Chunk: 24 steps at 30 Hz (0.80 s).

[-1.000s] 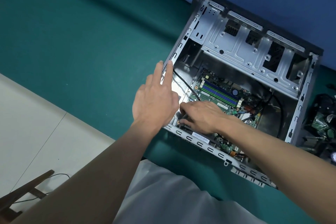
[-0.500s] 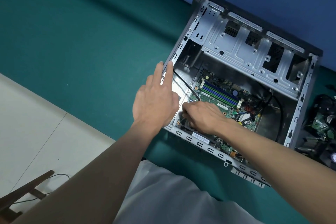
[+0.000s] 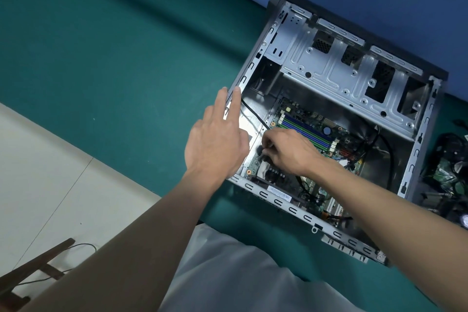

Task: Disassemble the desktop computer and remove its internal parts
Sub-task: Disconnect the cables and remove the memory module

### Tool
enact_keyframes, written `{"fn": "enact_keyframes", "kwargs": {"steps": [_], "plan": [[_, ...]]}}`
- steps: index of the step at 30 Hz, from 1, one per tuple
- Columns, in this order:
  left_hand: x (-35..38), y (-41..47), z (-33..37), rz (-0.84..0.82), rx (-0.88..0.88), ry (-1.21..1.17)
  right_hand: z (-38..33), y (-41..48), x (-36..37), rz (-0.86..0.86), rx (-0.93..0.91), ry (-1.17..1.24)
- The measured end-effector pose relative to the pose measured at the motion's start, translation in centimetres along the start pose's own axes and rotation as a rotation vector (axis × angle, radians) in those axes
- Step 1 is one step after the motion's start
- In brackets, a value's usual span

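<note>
Board (image 3: 311, 132) seeming brittle, my right hand (image 3: 291, 153) is pinching its nine-o'clock dark part (image 3: 262, 153), left hand (image 3: 215, 142) lying flat on case (image 3: 329, 71).

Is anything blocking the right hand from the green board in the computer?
Nothing visible does. The right hand is down at the left corner of the motherboard, pinching a small dark part. A black cable runs up to it from the side.

Left grip (image 3: 217, 144) flat, fingers (image 3: 234, 106) straight; right grip (image 3: 288, 152) curled, pinching a dark part (image 3: 260, 151).
</note>
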<state>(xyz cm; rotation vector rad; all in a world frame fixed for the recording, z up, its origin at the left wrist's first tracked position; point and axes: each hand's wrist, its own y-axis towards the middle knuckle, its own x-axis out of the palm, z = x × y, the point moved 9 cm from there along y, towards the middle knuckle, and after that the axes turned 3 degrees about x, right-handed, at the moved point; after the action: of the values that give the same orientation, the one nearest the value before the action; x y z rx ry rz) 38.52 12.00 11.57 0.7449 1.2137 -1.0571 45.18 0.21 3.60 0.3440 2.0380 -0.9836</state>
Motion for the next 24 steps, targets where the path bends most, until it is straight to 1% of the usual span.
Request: {"fn": "enact_keyframes", "kwargs": {"steps": [5,9,10,11,14,16,19,21,24], "plan": [[0.0,0.0,0.0,-0.004,0.000,-0.004,1.6,0.7,-1.9,0.052,0.143,0.404],[0.0,0.0,0.0,0.001,0.001,-0.004,2.4,0.7,-2.8,0.063,0.225,0.792],[0.0,0.0,0.0,0.002,0.001,-0.005,2.5,0.7,-3.2,0.084,0.230,0.844],[0.0,0.0,0.0,0.003,0.001,-0.005,2.4,0.8,-3.6,0.105,0.223,0.821],[-0.1,0.0,0.0,0.006,0.001,0.001,1.0,1.2,-4.4,0.118,0.143,0.558],[0.0,0.0,0.0,0.002,-0.001,0.002,-0.9,1.4,-4.5,0.103,0.023,0.394],[0.0,0.0,-0.1,-0.002,-0.005,0.004,-3.6,1.6,-2.7,0.055,-0.147,0.040],[0.1,0.0,-0.1,-0.003,-0.009,0.003,-4.2,1.3,-1.1,0.042,-0.183,-0.161],[0.0,0.1,-0.1,0.000,-0.011,0.001,-4.6,0.9,0.3,0.004,-0.200,-0.318]]}}
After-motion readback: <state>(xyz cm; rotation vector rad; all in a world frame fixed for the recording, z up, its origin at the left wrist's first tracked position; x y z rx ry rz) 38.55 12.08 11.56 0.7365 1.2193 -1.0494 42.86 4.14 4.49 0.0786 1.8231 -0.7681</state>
